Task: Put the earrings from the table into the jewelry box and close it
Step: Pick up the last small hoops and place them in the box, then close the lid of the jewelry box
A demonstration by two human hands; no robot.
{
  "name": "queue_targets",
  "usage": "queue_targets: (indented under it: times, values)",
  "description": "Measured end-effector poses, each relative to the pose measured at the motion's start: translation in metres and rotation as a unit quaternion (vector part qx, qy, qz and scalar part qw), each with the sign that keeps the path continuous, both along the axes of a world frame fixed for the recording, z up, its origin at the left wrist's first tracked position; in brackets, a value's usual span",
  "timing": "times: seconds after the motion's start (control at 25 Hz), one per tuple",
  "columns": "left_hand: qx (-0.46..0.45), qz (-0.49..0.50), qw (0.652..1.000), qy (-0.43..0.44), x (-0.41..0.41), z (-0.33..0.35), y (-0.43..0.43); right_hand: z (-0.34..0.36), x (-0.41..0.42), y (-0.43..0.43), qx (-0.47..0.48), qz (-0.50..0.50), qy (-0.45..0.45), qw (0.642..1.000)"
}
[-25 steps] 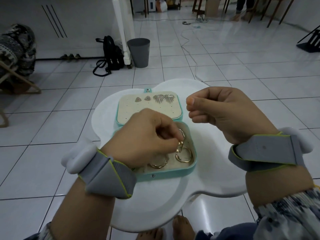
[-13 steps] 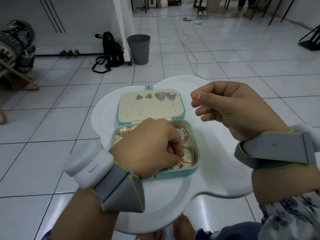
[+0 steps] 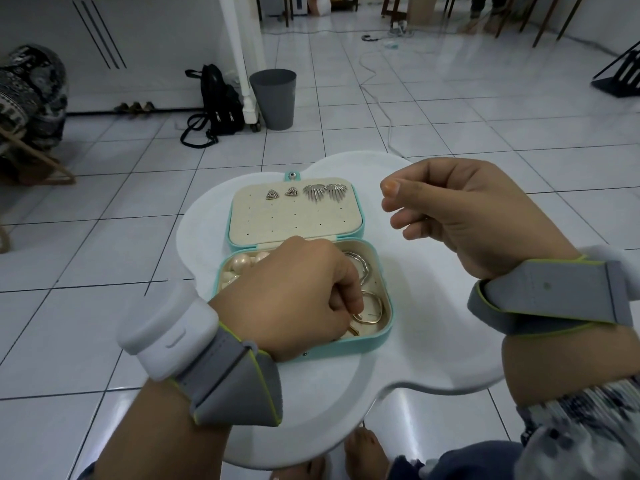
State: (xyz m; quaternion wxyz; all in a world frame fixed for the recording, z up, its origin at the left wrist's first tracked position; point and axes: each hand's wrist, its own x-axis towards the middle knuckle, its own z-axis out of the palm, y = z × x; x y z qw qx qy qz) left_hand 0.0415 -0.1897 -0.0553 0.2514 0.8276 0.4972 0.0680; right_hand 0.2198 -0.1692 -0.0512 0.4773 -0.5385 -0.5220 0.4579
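Presently the teal jewelry box lies open near the middle of the white cloud-shaped table. Its lid is folded flat on the far side, and a snap tab sticks out from the lid's far edge.

Lid panel: cream, perforated. Along its far row sit a pair of triangular stud earrings and, just to their right, a pair of silver fan-shaped earrings.

Base tray: pearl earrings lie at the left end. A wavy silver hoop lies at the far right. A gold hoop earring rests in the near right corner, with more gold wire partly hidden beneath the hand.

Left hand: lowered into the base tray and covering most of it. The fingers are curled under, with the tips pinching the gold hoop earring at its left side.

Right hand: raised over the table, right of the lid and apart from the box. The fingers are curled toward the palm and the thumb tip is pressed on the forefinger; no object shows in the grasp.

Both wrists carry a grey strap with a white module: left wristband, right wristband.

Surroundings: tiled floor, a grey waste bin and a black backpack by the far wall, and bare feet below the table's near edge.
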Motion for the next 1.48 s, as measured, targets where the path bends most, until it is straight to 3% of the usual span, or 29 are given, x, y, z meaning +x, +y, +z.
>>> queue_targets:
  times: [0.36,0.48,0.56,0.68,0.8,0.92,1.08,1.28,1.48]
  values:
    - [-0.017,0.004,1.000,-0.024,-0.007,-0.001,0.005,-0.002,0.000,0.003,0.001,-0.003,-0.011,1.000]
    - [-0.044,0.031,0.994,-0.095,-0.017,0.005,0.010,-0.003,-0.001,0.002,0.002,-0.004,-0.026,1.000]
    - [-0.028,0.094,0.980,-0.176,-0.027,0.009,0.017,-0.006,-0.004,0.004,0.000,-0.014,-0.048,0.999]
    - [0.036,0.265,0.921,-0.282,-0.046,0.000,0.035,-0.016,-0.010,0.010,-0.011,-0.046,-0.106,0.993]
    - [0.129,0.375,0.893,-0.213,-0.062,-0.019,0.052,-0.027,-0.019,0.019,-0.025,-0.068,-0.182,0.981]
    - [0.086,0.410,0.895,-0.154,-0.070,-0.033,0.060,-0.031,-0.028,0.024,-0.045,-0.064,-0.255,0.964]
    - [0.000,0.409,0.894,-0.184,-0.074,-0.040,0.066,-0.035,-0.035,0.029,-0.061,-0.055,-0.271,0.959]
    - [-0.033,0.416,0.877,-0.239,-0.079,-0.040,0.068,-0.037,-0.036,0.035,-0.070,-0.066,-0.209,0.973]
    - [0.006,0.407,0.853,-0.327,-0.079,-0.042,0.070,-0.040,-0.032,0.041,-0.053,-0.100,-0.099,0.989]
